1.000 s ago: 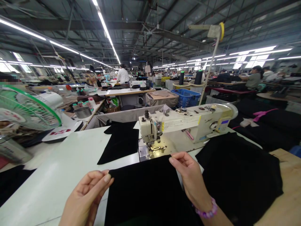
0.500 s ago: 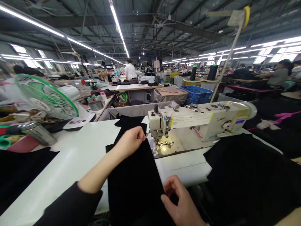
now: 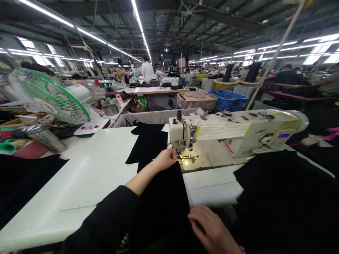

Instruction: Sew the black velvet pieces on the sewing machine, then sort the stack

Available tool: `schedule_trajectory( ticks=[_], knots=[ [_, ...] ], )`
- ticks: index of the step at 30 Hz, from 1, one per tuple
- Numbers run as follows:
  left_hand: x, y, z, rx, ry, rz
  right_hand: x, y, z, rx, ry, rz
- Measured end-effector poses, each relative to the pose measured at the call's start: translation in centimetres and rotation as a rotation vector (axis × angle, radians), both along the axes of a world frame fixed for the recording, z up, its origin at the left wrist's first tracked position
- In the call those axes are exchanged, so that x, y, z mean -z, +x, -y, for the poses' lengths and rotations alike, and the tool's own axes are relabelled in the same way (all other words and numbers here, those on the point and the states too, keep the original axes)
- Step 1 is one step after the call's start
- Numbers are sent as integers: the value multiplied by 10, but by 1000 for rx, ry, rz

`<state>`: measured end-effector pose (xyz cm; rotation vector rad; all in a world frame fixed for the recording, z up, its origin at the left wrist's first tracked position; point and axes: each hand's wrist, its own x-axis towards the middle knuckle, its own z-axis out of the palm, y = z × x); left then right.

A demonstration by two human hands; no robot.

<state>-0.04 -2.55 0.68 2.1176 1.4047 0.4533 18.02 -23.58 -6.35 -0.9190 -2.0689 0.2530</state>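
Black cloth sits farther forward than half a second ago, so its upper corner reaches the needle end of the sewing machine | your left hand pinches near that corner, fingers closed | your right hand curls at its right edge, hold unclear | white table beneath
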Motion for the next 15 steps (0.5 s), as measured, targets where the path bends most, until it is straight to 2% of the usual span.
schedule_trajectory(
  ticks=[6, 15],
  knots=[
    [3, 5, -18, -67, -21, -43, -13, -6, -12, 113, 47, 76],
    [10, 6, -39, -7, -1, 40, -14, -13, -23, 168, 99, 27]
  ],
)
